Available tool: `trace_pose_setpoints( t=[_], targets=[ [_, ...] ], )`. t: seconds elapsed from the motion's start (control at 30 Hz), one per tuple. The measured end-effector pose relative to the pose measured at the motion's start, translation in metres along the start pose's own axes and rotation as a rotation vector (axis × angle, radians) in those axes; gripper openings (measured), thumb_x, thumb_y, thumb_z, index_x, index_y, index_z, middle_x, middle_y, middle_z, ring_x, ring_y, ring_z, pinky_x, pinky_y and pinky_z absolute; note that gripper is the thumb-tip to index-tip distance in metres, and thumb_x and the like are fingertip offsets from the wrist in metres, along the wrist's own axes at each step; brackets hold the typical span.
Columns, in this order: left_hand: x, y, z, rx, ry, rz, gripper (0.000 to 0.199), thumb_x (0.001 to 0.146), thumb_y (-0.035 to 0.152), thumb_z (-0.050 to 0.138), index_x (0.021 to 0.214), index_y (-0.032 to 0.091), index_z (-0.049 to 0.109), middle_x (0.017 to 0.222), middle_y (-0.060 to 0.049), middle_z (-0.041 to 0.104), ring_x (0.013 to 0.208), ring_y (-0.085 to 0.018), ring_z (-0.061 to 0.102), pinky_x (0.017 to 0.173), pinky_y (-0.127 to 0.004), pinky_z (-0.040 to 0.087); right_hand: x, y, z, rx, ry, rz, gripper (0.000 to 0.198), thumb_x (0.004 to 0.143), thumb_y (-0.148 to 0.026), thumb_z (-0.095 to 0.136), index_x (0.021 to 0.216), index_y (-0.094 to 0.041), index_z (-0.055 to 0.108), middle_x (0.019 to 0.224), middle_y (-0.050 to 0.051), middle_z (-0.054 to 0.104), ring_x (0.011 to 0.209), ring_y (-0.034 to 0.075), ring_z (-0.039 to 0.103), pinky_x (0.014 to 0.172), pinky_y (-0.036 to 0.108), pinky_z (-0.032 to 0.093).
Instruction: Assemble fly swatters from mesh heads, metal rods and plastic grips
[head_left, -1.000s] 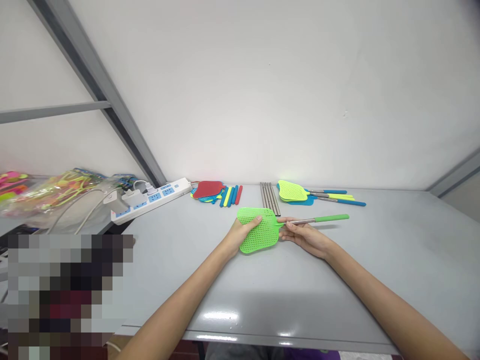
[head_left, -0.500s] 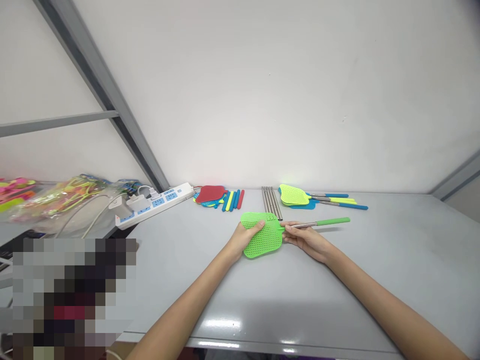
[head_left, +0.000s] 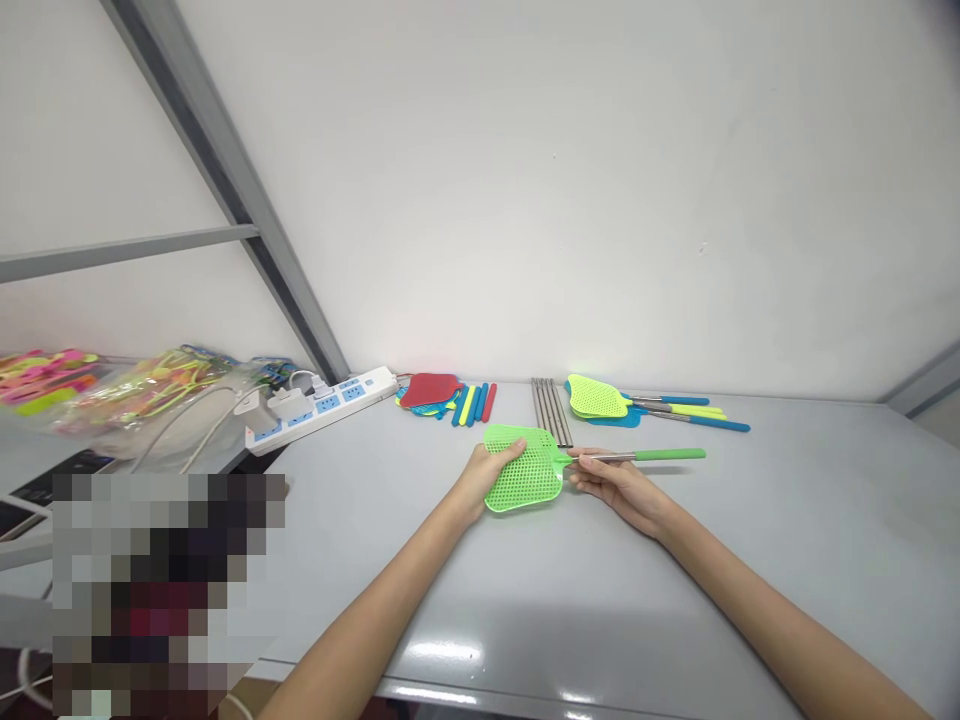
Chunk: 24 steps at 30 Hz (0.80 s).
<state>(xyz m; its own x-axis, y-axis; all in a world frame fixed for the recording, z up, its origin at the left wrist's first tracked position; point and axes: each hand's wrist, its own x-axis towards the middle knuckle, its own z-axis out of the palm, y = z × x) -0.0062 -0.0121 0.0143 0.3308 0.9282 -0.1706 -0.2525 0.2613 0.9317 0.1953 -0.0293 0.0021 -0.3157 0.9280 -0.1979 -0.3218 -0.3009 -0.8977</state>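
Observation:
Just above the grey table, a green fly swatter (head_left: pixel 531 478) is held between both hands, its perforated head to the left and its green grip to the right. My left hand (head_left: pixel 481 482) is closed on the head's left edge, thumb on top and the other fingers hidden underneath. My right hand (head_left: pixel 616 487) pinches the metal rod close to the neck of the head. Behind the swatter lie several bare metal rods (head_left: pixel 551 412) side by side. Assembled swatters (head_left: pixel 598 397) in yellow and blue are stacked to their right.
Further left lie a red swatter head (head_left: pixel 430 389) on a pile of others and several coloured grip tubes (head_left: pixel 474 404). A white power strip (head_left: pixel 322 408) with plugs runs along the table's left side. Bagged colourful items (head_left: pixel 161 385) are beyond it. A pixelated patch covers the lower left.
The view has turned slightly left, so the background sits a little further right. Both hands keep their hold on the green fly swatter, whose handle has tilted slightly downward to the right.

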Motion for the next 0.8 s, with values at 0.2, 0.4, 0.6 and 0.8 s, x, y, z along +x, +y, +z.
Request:
trace_pose_setpoints(
  t=[0.2, 0.4, 0.6, 0.8],
  targets=[
    [0.0006, 0.0025, 0.0001, -0.033, 0.008, -0.018, 0.041, 0.066, 0.036, 0.061, 0.098, 0.009, 0.058, 0.090, -0.013, 0.064, 0.076, -0.021, 0.061, 0.070, -0.031, 0.047, 0.0015, 0.0016, -0.0024, 0.024, 0.026, 0.011, 0.024, 0.070, -0.025, 0.060, 0.092, -0.016, 0.062, 0.084, 0.007, 0.064, 0.081, 0.015, 0.058, 0.083, 0.029, 0.042],
    [-0.0002, 0.0042, -0.0003, -0.043, 0.003, -0.036, 0.037, 0.068, 0.034, 0.060, 0.097, 0.010, 0.058, 0.090, -0.012, 0.064, 0.077, -0.021, 0.061, 0.072, -0.031, 0.047, 0.0001, -0.0008, -0.0023, 0.038, -0.007, 0.005, 0.024, 0.073, -0.028, 0.056, 0.092, -0.016, 0.063, 0.086, 0.008, 0.063, 0.082, 0.016, 0.058, 0.083, 0.032, 0.040],
    [0.0005, 0.0052, -0.0013, -0.049, -0.019, -0.066, 0.038, 0.069, 0.033, 0.059, 0.098, 0.010, 0.057, 0.090, -0.012, 0.064, 0.077, -0.020, 0.061, 0.074, -0.031, 0.047, -0.0014, -0.0018, -0.0048, 0.066, -0.051, -0.021, 0.025, 0.076, -0.031, 0.050, 0.090, -0.015, 0.063, 0.089, 0.008, 0.061, 0.076, 0.015, 0.056, 0.079, 0.031, 0.039],
    [-0.0001, 0.0061, 0.0009, -0.041, -0.044, -0.055, 0.037, 0.069, 0.033, 0.060, 0.098, 0.010, 0.057, 0.088, -0.012, 0.065, 0.076, -0.020, 0.061, 0.072, -0.031, 0.047, -0.0008, 0.0001, -0.0048, 0.081, -0.035, -0.048, 0.020, 0.075, -0.029, 0.053, 0.085, -0.015, 0.063, 0.073, 0.005, 0.060, 0.068, 0.012, 0.053, 0.071, 0.028, 0.040]
  ],
)
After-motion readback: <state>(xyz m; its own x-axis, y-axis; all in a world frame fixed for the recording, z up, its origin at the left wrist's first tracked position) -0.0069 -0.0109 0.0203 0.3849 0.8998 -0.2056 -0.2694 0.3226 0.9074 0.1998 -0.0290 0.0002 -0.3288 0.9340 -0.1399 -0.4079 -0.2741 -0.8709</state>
